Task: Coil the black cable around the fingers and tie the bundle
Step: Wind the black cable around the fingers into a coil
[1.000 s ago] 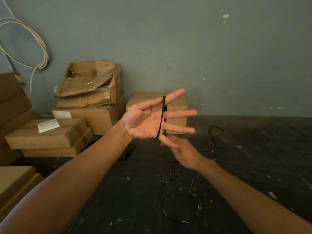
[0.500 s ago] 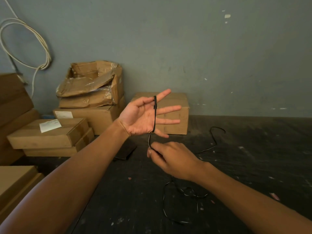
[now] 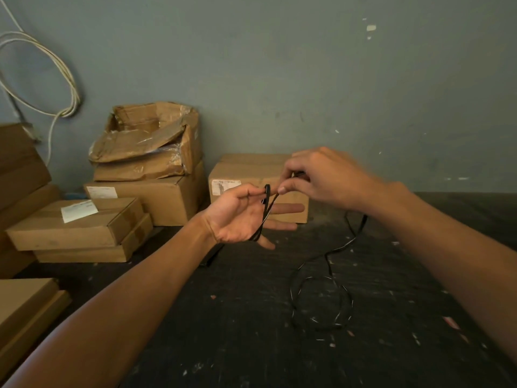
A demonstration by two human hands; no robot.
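Note:
My left hand point(image 3: 237, 217) is held palm up at mid-frame, fingers stretched to the right, thumb pressing the thin black cable point(image 3: 321, 275) against the index finger. Two strands of the cable cross over the palm and loop around the fingers. My right hand point(image 3: 321, 177) hovers just right of and above the left fingertips, pinching the cable between thumb and fingers. From the right hand the cable drops behind my wrist and lies in loose loops on the dark floor.
Several cardboard boxes point(image 3: 260, 186) are stacked along the grey wall behind my hands and at the left point(image 3: 75, 225). A white cable coil point(image 3: 42, 79) hangs on the wall at upper left. The dark floor point(image 3: 251, 331) is speckled with small debris.
My right hand rose from below the left palm to above its fingertips, carrying the cable over the fingers. The left thumb closed down on the cable, and another strand now crosses the palm.

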